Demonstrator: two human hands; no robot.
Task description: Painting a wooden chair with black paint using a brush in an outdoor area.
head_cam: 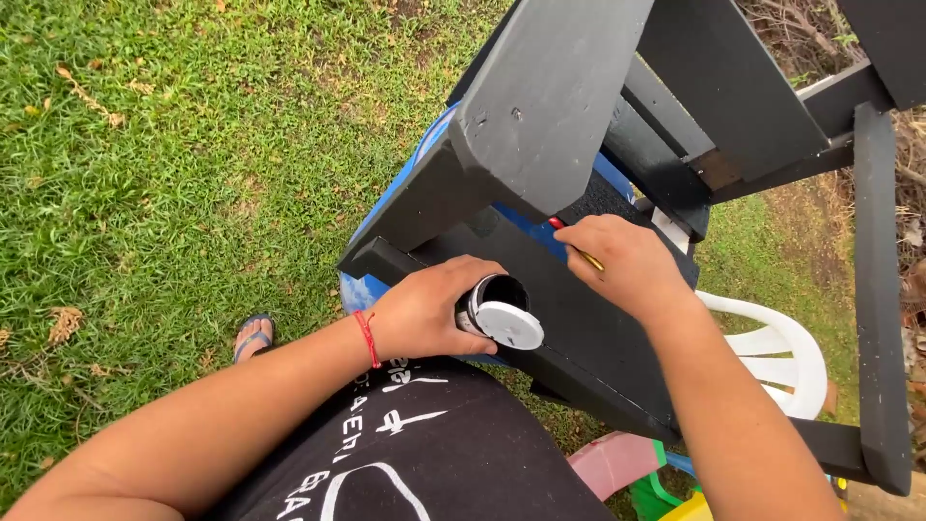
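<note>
Against the black wooden chair [579, 318], a paint can [500, 311] is gripped by the left hand [424, 311]; a brush [577, 249] is clenched in the right hand [627, 262].

matt black painted wooden chair [550, 106], glossy white plastic chair [781, 352]

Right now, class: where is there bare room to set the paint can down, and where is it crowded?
Free: the grass left of the black wooden frame, beyond the sandalled foot. Crowded: the board between the left hand, which grips the paint can, and the right hand, which holds a brush; also around the white plastic chair.
</note>
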